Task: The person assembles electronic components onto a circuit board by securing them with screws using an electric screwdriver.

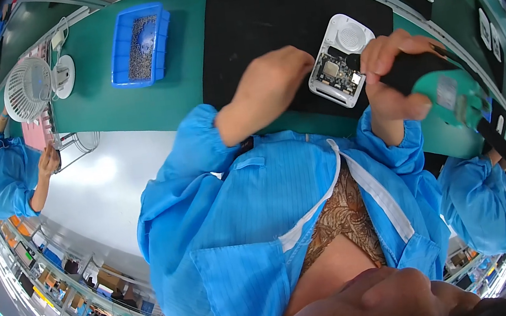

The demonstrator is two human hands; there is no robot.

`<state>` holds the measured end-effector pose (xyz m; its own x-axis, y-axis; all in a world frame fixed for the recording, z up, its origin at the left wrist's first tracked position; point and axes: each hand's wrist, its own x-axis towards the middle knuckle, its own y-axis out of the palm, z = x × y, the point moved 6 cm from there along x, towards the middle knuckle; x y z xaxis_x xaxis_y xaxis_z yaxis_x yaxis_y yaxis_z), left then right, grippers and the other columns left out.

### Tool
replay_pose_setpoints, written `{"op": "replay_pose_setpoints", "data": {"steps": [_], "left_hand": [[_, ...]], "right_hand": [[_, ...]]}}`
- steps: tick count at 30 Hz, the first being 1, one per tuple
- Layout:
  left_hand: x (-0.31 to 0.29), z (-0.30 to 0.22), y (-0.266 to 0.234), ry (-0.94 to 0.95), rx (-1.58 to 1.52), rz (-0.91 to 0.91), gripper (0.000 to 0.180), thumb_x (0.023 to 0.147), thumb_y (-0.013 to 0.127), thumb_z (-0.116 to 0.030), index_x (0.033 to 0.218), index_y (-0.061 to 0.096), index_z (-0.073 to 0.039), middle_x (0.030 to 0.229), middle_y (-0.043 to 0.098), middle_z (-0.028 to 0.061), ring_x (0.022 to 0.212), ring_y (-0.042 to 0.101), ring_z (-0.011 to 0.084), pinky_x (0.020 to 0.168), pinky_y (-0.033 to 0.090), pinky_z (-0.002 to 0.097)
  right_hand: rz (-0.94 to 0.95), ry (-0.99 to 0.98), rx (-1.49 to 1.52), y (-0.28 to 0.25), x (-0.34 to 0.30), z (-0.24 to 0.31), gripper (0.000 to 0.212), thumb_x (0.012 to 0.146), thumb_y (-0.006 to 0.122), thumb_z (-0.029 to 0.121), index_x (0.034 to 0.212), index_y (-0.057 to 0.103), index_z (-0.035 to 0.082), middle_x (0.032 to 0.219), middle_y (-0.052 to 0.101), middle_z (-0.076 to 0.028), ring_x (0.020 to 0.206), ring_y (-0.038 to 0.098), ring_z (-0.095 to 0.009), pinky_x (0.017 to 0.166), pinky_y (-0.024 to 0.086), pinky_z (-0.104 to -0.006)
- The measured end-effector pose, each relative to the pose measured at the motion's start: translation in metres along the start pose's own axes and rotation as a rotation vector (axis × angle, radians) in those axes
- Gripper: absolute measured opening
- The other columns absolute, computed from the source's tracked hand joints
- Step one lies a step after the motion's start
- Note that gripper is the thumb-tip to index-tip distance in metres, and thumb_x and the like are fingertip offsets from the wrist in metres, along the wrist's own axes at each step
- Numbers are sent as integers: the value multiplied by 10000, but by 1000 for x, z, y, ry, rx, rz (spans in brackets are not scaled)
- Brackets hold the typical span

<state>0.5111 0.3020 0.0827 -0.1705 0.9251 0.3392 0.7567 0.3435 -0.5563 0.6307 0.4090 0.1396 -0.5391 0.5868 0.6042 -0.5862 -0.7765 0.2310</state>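
Right of centre in the upper part of the frame, a small white plastic device housing with rounded corners (342,62) lies open-side up on a black rectangular mat (248,19), which covers part of the green worktop (108,106). Inside the shell a dark circuit board (334,75) is exposed at the lower end, and a round grille shows at the upper end. The person's left hand (272,83) is curled into a loose fist at the housing's left edge, just beside or touching it; whether the fingers pinch the shell cannot be told, as they are turned away from the camera. The right hand (391,71) is wrapped tightly around the black grip of a green-bodied electric screwdriver (440,87), whose tip points toward the board at the housing's lower right. The housing looks light and stiff, with smooth walls that would probably slip on a bare surface, so the mat likely helps it stay put. The bare board looks fragile; the safe place to hold seems to be the outer plastic rim, away from the components. At upper left, well apart, stand a blue plastic bin of small metal screws (139,42) and a white desk fan (29,87).
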Motion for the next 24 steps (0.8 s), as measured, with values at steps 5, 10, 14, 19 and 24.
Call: {"op": "replay_pose_setpoints", "data": {"steps": [5,10,14,19,24], "left_hand": [[1,1,25,18,46,-15,110,784,683,-45,865,610,-27,796,607,109,669,613,275,572,498,338],[4,-6,25,81,65,-29,145,762,703,-63,858,600,-29,787,602,100,673,611,265,567,496,334],[0,-9,26,94,104,-11,163,742,712,-64,846,592,-31,782,596,99,680,607,269,569,496,338],[1,-15,25,121,87,-19,164,734,707,-52,847,591,-28,783,593,104,686,605,275,578,499,344],[-1,-15,28,136,117,-48,168,733,704,-47,859,595,-25,793,598,106,703,612,274,592,507,345]], "right_hand": [[-11,-33,140,5,0,18,801,684,686,693,1104,484,42,696,518,-58,497,498,-133,485,426,-265],[21,-35,172,7,-4,22,769,717,683,674,1101,472,42,708,513,-57,491,487,-123,476,413,-261],[18,-41,155,7,-8,21,766,720,685,669,1103,468,42,713,520,-60,496,495,-125,483,419,-264],[-11,-8,115,6,-13,21,776,706,691,676,1106,466,51,721,529,-66,509,505,-130,492,423,-268],[19,-18,40,13,-12,21,791,692,690,687,1115,463,59,723,532,-68,510,506,-134,490,425,-270]]}}
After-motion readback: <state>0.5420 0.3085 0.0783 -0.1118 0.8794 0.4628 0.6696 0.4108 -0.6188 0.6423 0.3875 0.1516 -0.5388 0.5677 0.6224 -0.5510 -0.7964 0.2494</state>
